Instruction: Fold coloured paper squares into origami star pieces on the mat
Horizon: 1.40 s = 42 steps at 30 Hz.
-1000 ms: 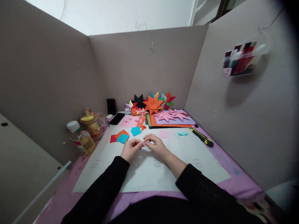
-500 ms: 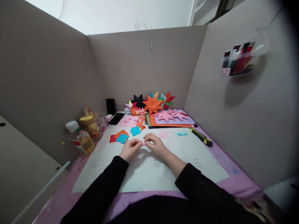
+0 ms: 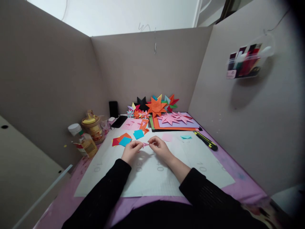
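Note:
A small folded piece of pink paper point(image 3: 145, 145) is held up just above the white sheet point(image 3: 166, 186). My left hand point(image 3: 131, 152) pinches its left end between thumb and fingers. At the pointed right end, my right hand point(image 3: 160, 149) closes its thumb and fingertips on the paper. Part of the paper is hidden by the fingers. Beyond my hands lie blue paper squares point(image 3: 138, 134), an orange square point(image 3: 124, 139), a pale pink square point(image 3: 167, 137) and a folded turquoise piece point(image 3: 186, 137).
Folded paper stars point(image 3: 156, 106) stand along the back panel. Pink stars point(image 3: 168, 118) lie on stacked coloured sheets point(image 3: 177, 124). A yellow-black utility knife point(image 3: 206, 141) lies right. Left are a glue bottle point(image 3: 87, 146), a lidded jar point(image 3: 94, 128) and a phone point(image 3: 119, 121).
My hands have drawn slightly apart, and more of the pink paper shows between my fingertips, pointing to the right. The view has shifted a little.

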Tool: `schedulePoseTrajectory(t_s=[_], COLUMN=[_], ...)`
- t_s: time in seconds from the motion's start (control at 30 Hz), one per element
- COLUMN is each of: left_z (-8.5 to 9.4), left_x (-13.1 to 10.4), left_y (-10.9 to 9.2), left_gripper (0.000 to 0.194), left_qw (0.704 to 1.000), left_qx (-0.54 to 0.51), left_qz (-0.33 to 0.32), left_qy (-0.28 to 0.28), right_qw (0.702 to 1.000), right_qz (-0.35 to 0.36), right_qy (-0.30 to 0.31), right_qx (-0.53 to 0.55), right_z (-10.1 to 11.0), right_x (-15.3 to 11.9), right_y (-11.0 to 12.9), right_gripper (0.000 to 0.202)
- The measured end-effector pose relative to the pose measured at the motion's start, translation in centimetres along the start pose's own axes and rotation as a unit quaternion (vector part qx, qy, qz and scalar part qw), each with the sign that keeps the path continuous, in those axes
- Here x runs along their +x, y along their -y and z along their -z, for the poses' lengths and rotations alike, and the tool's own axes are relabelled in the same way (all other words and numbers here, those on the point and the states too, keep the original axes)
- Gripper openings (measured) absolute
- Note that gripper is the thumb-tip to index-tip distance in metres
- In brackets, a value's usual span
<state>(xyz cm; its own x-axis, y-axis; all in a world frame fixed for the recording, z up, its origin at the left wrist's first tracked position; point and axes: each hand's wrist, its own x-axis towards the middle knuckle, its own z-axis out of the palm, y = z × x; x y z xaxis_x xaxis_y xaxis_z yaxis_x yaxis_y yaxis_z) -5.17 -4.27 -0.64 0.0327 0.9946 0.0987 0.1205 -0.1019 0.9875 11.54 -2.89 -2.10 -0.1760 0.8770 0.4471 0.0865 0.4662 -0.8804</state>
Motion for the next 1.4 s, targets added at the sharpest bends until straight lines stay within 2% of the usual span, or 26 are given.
schedulePoseTrajectory(t_s=[0.2, 0.37, 0.5, 0.63, 0.77, 0.9, 1.1, 1.27, 1.4], left_z=[-0.2, -0.4, -0.5, -0.5, -0.6, -0.6, -0.8, -1.0, -0.9], left_x=[0.0, -0.3, -0.3, -0.2, -0.2, -0.2, -0.4, -0.6, -0.5], left_y=[0.0, -0.3, -0.3, -0.1, -0.1, 0.0, 0.2, -0.2, -0.1], left_gripper=[0.021, 0.017, 0.017, 0.025, 0.043, 0.044, 0.033, 0.029, 0.028], left_qw=[1.000, 0.999, 1.000, 0.994, 0.989, 0.992, 0.999, 0.999, 1.000], left_qx=[-0.010, 0.014, -0.019, -0.096, -0.130, -0.109, -0.044, -0.024, -0.020], left_qz=[-0.016, -0.039, -0.014, 0.027, 0.042, 0.020, -0.002, 0.004, 0.003], left_qy=[0.003, 0.001, 0.020, 0.038, 0.059, 0.066, 0.030, 0.036, 0.015], right_qw=[0.998, 0.998, 0.999, 0.998, 0.996, 0.996, 0.997, 0.995, 0.991], right_qz=[0.043, 0.018, -0.006, -0.038, -0.058, -0.058, -0.062, -0.074, -0.091], right_qy=[0.044, 0.049, 0.049, 0.053, 0.052, 0.040, 0.031, -0.003, 0.001], right_qx=[-0.030, -0.024, -0.019, 0.006, 0.051, 0.052, 0.042, 0.072, 0.099], right_z=[-0.1, -0.3, -0.5, -0.6, -0.7, -0.8, -1.1, -0.9, -0.8], right_x=[-0.3, -0.4, -0.4, -0.4, -0.4, -0.3, -0.5, -0.4, -0.3], right_y=[1.0, 1.1, 1.0, 0.6, 0.0, 0.0, 0.7, 0.0, -0.3], right_gripper=[0.009, 0.008, 0.007, 0.009, 0.011, 0.013, 0.014, 0.015, 0.017])
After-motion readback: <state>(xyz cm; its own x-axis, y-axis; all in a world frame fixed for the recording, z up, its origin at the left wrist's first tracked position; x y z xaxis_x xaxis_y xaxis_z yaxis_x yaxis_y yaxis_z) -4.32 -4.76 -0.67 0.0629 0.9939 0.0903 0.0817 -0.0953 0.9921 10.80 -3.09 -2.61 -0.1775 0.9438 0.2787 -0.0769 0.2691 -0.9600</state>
